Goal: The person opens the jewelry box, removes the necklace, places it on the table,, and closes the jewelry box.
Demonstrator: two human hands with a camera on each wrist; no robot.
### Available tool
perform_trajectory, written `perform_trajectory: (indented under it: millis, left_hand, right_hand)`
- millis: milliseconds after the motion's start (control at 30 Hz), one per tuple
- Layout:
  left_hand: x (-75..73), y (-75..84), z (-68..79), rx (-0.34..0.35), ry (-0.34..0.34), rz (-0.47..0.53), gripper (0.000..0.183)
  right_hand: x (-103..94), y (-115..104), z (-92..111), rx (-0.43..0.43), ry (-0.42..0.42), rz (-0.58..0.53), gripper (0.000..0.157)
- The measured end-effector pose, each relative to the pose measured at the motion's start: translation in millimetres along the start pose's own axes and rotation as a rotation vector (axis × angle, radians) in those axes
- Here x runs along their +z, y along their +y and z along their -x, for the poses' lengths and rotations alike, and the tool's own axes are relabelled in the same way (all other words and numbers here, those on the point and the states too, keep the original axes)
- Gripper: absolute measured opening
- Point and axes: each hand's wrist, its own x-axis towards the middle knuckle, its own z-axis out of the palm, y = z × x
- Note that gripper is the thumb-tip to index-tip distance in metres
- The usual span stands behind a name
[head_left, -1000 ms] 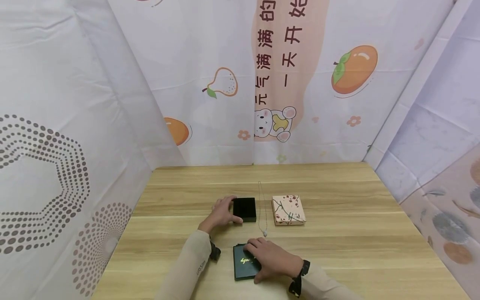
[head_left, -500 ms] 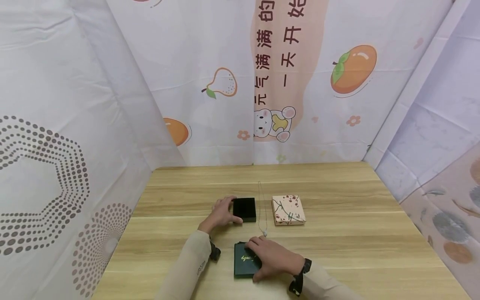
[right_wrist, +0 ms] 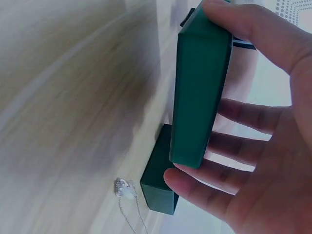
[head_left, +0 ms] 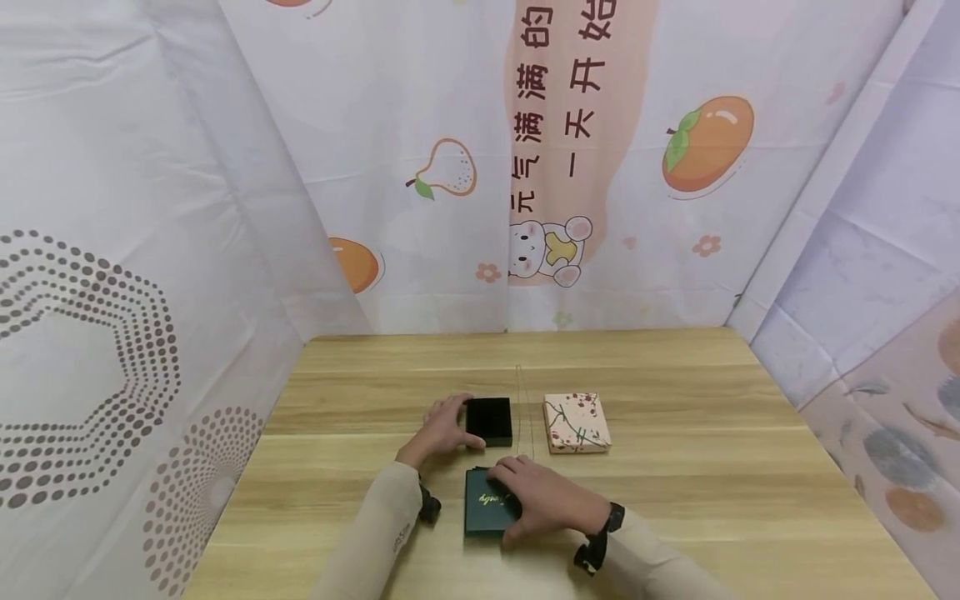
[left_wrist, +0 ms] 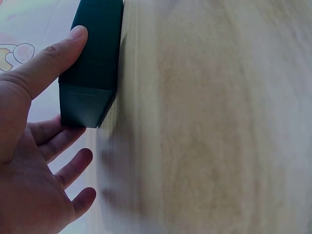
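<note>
My left hand (head_left: 442,427) grips the left side of a small open dark green jewelry box base (head_left: 499,442), which sits on the table with a black inside. In the left wrist view, the thumb presses one side of this base (left_wrist: 87,105) and a finger reaches its far corner. My right hand (head_left: 551,497) holds the matching green box lid (head_left: 480,518), gold lettering upward, between thumb and fingers. The right wrist view shows the lid (right_wrist: 200,92) raised off the table. A necklace pendant (right_wrist: 121,187) lies beside the base; in the head view the right hand hides it.
A cream box (head_left: 576,423) with a red-flower and branch print stands right of the necklace chain (head_left: 532,417). The wooden table (head_left: 712,467) ends at patterned white cloth (head_left: 405,275) behind and at both sides.
My right hand has carried the lid slightly forward, toward the base, and now covers the pendant in the head view. My left hand and the base have stayed in place.
</note>
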Motion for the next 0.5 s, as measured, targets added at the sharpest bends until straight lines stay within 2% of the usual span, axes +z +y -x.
perform_trajectory:
  millis: [500]
  left_hand:
    - [1.6,1.5,-0.6,-0.010,0.004,-0.004,0.094]
  right_hand:
    - [-15.9,1,2,0.012,0.026,-0.039,0.079]
